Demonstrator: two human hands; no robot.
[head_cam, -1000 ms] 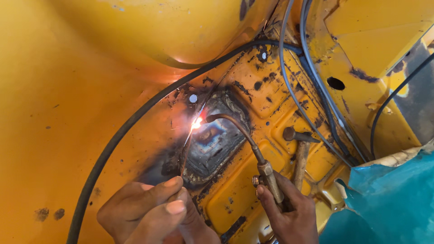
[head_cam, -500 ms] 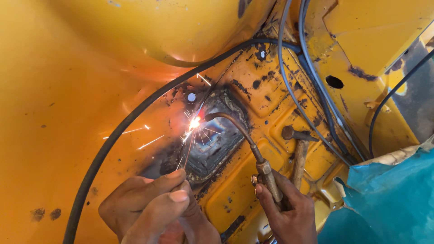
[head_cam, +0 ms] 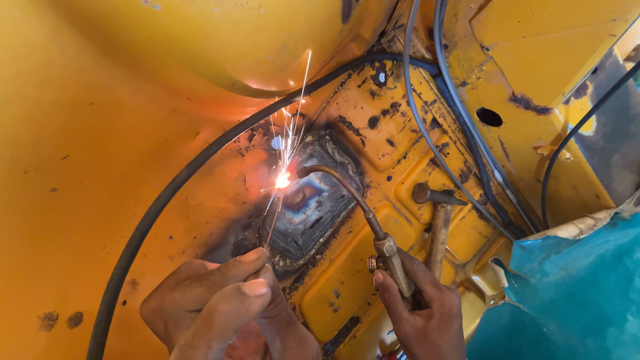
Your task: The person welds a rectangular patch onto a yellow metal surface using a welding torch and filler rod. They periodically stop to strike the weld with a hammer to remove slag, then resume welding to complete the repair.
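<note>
**Two hands, a hot torch and a thin rod on yellow metal**

The right hand (head_cam: 423,310) is wrapped tight around the handle of a brass torch (head_cam: 393,263). The fingers curl all the way around it. The torch has a long bent pipe that reaches up and to the left. At its tip a bright flame (head_cam: 283,180) glows white and orange. Little sparks fly up from that spot.

The left hand (head_cam: 213,303) pinches a thin metal rod (head_cam: 272,223) between the thumb and the first fingers. The rod points up from the fingers, and its far end sits right in the glow, touching the hot spot or just beside it.

The hot spot is on the left edge of a dark grey patch (head_cam: 313,207). The patch is a burnt, shiny piece of metal shaped like a shallow dish pressed into the yellow metal panel (head_cam: 100,133). Nothing lies inside the dish shape. The paint around it is black and sooty.

A thick black hose (head_cam: 167,200) runs in a big curve across the panel, from the bottom left up to the top. Thinner grey cables (head_cam: 427,127) run down the right side. A hammer (head_cam: 437,213) with a wooden handle lies on the panel just right of the torch. A round hole (head_cam: 489,117) shows in the yellow metal higher up. A teal sheet (head_cam: 573,293) fills the bottom right corner.
</note>
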